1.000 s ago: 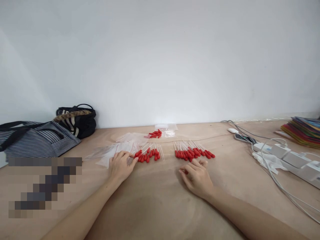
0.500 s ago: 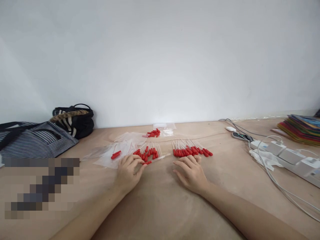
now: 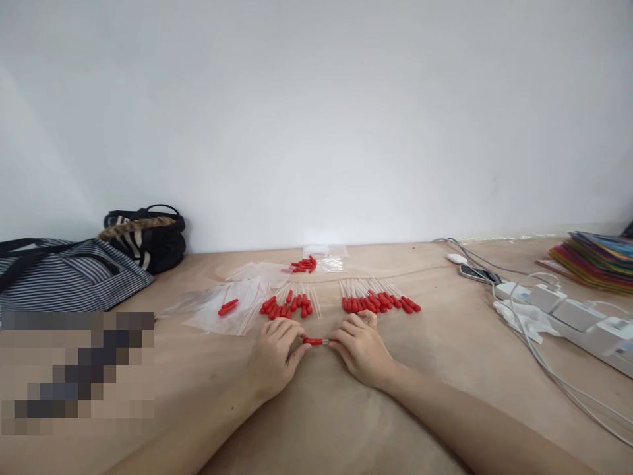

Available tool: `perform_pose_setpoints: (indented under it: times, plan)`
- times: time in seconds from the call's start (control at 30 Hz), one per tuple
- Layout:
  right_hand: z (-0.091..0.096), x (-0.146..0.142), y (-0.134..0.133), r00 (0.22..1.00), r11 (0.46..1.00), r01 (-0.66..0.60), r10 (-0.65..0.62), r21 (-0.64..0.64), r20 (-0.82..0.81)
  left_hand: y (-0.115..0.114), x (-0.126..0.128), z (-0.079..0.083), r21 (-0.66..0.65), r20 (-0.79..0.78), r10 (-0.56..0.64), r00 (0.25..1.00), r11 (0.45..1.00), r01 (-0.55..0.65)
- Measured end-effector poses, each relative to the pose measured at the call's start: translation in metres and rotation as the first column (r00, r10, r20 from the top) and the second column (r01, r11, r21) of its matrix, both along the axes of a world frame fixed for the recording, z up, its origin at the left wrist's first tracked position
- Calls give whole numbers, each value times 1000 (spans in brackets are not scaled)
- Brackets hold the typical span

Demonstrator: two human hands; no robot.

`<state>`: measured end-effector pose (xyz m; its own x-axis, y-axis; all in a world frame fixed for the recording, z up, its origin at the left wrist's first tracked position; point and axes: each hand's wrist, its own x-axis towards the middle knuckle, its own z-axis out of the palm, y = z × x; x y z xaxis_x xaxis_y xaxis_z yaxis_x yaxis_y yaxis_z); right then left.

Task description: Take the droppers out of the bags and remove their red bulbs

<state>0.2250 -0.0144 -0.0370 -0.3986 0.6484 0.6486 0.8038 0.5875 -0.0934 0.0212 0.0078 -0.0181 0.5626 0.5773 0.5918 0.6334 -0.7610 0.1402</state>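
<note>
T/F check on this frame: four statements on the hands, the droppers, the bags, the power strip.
1. The left hand and right hand pinch one red-capped dropper between them. True.
2. The loose droppers lie in one heap. False: there is a left group and a right group, apart.
3. A striped bag lies far left. True.
4. A power strip sits left of the hands. False: the power strip is on the right.

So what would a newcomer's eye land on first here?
Two fans of red-bulbed clear plastic droppers, the left fan and the right fan, lie mid-table. Nearer the camera, the left hand and right hand pinch one single red-bulbed dropper between them. A grey striped fabric bag sits far left.
</note>
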Motion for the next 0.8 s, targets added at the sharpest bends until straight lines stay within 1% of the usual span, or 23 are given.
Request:
perform_pose_setpoints:
  times: [0.1, 0.2, 0.3, 0.37, 0.5, 0.8]
  plan:
    - [1, 1, -2, 1000, 1000, 1, -2, -17, -20, 1, 5, -1, 25, 15, -29, 999, 999, 28]
    - [1, 1, -3, 999, 1000, 0, 0, -13, -32, 1, 11, 0, 59, -16, -86, 996, 995, 87]
    - [0, 1, -2, 1000, 1000, 3, -4, -6, -15, 3, 16, 1, 73, -19, -82, 996, 994, 83]
    - [-1, 1, -2, 1000, 1000, 8, -8, 17, -1, 4, 18, 0, 74, -26, -74, 997, 994, 76]
    - [-2, 0, -2, 1000, 997, 15, -16, 80, 11, 4, 18, -2, 77, -42, -107, 993, 991, 110]
    - [-1, 0, -5, 998, 992, -46, 50, 119, -30, 1, 15, -1, -8, -62, -94, 994, 996, 94]
